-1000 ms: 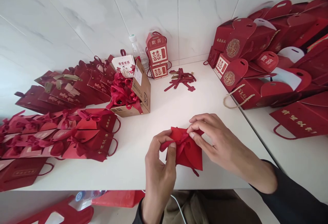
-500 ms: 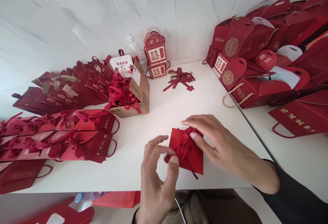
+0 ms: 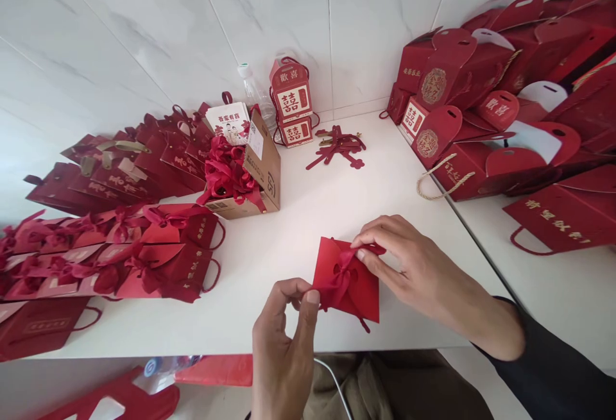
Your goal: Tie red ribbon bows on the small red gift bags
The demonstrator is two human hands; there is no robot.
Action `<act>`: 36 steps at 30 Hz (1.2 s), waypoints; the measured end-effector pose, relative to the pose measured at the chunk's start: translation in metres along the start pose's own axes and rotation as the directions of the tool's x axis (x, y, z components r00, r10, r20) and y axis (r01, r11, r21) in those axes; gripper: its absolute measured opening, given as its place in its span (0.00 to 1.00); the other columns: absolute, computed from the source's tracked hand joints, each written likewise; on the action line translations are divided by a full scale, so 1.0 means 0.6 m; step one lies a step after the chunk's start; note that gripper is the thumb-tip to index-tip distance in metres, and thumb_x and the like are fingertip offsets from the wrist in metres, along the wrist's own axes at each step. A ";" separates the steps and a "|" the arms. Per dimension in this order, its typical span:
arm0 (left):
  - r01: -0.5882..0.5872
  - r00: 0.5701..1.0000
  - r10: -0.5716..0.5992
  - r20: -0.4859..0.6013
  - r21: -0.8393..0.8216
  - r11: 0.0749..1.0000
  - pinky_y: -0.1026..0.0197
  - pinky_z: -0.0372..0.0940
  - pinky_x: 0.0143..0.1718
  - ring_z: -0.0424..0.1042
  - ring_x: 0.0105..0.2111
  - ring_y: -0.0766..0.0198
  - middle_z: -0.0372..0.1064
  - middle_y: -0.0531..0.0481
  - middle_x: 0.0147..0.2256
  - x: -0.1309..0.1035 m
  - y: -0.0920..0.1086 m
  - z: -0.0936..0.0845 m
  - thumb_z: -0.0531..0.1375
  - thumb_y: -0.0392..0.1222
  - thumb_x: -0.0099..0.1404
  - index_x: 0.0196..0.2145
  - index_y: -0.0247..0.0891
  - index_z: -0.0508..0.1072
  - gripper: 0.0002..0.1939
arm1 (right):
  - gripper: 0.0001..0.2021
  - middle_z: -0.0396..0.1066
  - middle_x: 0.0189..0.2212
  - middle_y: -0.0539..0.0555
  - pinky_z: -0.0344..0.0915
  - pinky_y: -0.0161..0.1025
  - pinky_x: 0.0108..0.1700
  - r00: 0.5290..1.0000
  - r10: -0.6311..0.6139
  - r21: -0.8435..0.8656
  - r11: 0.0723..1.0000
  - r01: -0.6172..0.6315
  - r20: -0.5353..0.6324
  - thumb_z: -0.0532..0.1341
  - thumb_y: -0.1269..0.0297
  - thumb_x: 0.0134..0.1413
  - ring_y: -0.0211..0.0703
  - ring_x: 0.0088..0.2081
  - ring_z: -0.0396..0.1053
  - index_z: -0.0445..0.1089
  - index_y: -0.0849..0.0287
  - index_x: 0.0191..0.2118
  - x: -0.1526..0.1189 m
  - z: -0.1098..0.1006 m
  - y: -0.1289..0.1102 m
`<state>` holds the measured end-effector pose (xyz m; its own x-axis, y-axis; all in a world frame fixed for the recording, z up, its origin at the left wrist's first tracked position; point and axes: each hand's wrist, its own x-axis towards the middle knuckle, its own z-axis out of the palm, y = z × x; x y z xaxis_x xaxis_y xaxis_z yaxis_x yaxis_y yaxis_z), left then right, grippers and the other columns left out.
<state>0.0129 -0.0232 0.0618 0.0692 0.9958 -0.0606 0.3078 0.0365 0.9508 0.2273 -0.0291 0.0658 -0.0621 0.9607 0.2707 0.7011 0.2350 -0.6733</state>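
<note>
Since the whole thing hinges on where the knot sits, let's start there: our small red box is on the white tabletop near its front edge, right between our two hands, and the ribbon is knotted about mid-top. Seen from up here the box looks roughly square, so we can't really call a long axis on it, but it's sitting askew to the edge, and the ribbon's spread runs diagonally, from near-left up to far-right. That line is what matters, we reckon, because each end of it meets one of our hands. Our right hand is the nearer one to the knot: its thumb and forefinger are pinched together on the ribbon just beyond it, with a bit of tail poking out past the fingers, and the other fingers are loosely curled. Our left hand is down at the box's left corner, thumb and forefinger closed up on the other end of the ribbon, as far as we can tell; the fingertips hide exactly how much they've got. Below the box, a dark red cord sticks out toward us, and neither hand is touching it.
</note>
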 end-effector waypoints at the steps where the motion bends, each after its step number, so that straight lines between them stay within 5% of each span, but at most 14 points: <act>1: 0.030 1.000 -0.030 -0.002 -0.020 0.999 0.60 0.63 0.35 0.67 0.31 0.61 0.69 0.52 0.29 0.000 0.001 0.002 0.63 0.55 0.69 0.35 0.42 0.73 0.14 | 0.06 0.73 0.41 0.55 0.72 0.50 0.47 1.000 0.017 0.002 1.000 -0.017 -0.017 0.55 0.69 0.72 0.51 0.46 0.72 0.68 0.52 0.44 0.000 -0.001 -0.001; 6: 0.099 0.995 -0.099 0.003 -0.018 0.995 0.61 0.61 0.32 0.65 0.27 0.63 0.65 0.54 0.23 0.006 0.003 0.006 0.61 0.62 0.69 0.31 0.41 0.70 0.21 | 0.05 0.73 0.37 0.51 0.71 0.45 0.43 0.998 0.049 0.010 0.999 -0.049 -0.043 0.55 0.70 0.71 0.46 0.39 0.73 0.65 0.51 0.42 0.003 0.000 -0.001; 9: 0.035 0.999 -0.035 0.018 -0.001 0.999 0.61 0.61 0.32 0.63 0.28 0.63 0.64 0.54 0.26 0.009 0.000 0.007 0.59 0.61 0.71 0.30 0.42 0.69 0.21 | 0.05 0.74 0.38 0.50 0.71 0.45 0.44 0.998 0.045 0.009 0.999 -0.044 -0.045 0.55 0.70 0.72 0.45 0.40 0.73 0.65 0.51 0.43 0.000 0.004 0.002; 13: -0.098 0.995 0.098 -0.023 0.008 0.995 0.57 0.64 0.45 0.70 0.45 0.56 0.71 0.47 0.43 0.008 -0.004 0.014 0.58 0.54 0.74 0.32 0.42 0.69 0.16 | 0.09 0.70 0.51 0.57 0.68 0.50 0.56 0.993 -0.026 -0.045 0.999 0.021 -0.118 0.58 0.69 0.70 0.51 0.55 0.68 0.65 0.53 0.53 -0.010 0.005 -0.007; 18: -0.149 0.987 0.151 -0.047 0.051 0.988 0.48 0.60 0.60 0.59 0.66 0.49 0.64 0.46 0.62 0.013 -0.004 0.010 0.58 0.51 0.74 0.35 0.43 0.70 0.12 | 0.10 0.67 0.54 0.57 0.61 0.53 0.65 0.988 -0.122 -0.070 0.991 0.115 -0.090 0.57 0.69 0.71 0.51 0.61 0.63 0.66 0.52 0.54 -0.014 0.010 -0.023; 22: -0.123 0.981 0.131 0.143 -0.061 0.990 0.42 0.58 0.64 0.56 0.70 0.49 0.57 0.46 0.69 0.030 -0.017 0.002 0.60 0.50 0.73 0.48 0.48 0.67 0.10 | 0.10 0.69 0.54 0.58 0.68 0.51 0.57 0.997 0.017 -0.012 1.000 -0.018 -0.077 0.53 0.67 0.74 0.50 0.58 0.66 0.65 0.53 0.56 -0.005 0.017 -0.016; 25: -0.143 0.981 0.148 0.129 -0.049 0.989 0.42 0.59 0.64 0.59 0.68 0.49 0.62 0.44 0.65 0.041 -0.028 0.005 0.64 0.49 0.70 0.55 0.50 0.65 0.19 | 0.06 0.72 0.47 0.55 0.71 0.48 0.50 0.995 0.089 0.043 0.995 -0.087 -0.035 0.53 0.66 0.73 0.48 0.50 0.71 0.67 0.53 0.46 -0.001 0.018 -0.010; 31: -0.181 0.979 0.181 0.091 0.001 0.983 0.43 0.61 0.61 0.63 0.64 0.49 0.66 0.44 0.60 0.047 -0.034 0.005 0.61 0.49 0.72 0.45 0.46 0.72 0.07 | 0.12 0.76 0.48 0.53 0.68 0.41 0.34 0.941 0.337 0.126 0.934 -0.333 -0.011 0.54 0.51 0.72 0.48 0.46 0.75 0.69 0.48 0.51 -0.009 0.005 -0.008; 36: -0.187 0.976 0.183 0.117 0.022 0.982 0.42 0.62 0.60 0.64 0.64 0.49 0.67 0.45 0.59 0.048 -0.036 -0.002 0.60 0.48 0.74 0.43 0.46 0.73 0.06 | 0.14 0.78 0.46 0.48 0.67 0.40 0.35 0.889 0.431 0.168 0.875 -0.454 0.153 0.58 0.46 0.67 0.47 0.44 0.76 0.73 0.44 0.51 -0.012 -0.011 -0.006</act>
<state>0.0072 0.0050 0.0396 0.2352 0.9687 0.0793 0.3106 -0.1522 0.9383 0.2296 -0.0378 0.0709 0.1383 0.9781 -0.1555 0.5220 -0.2054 -0.8278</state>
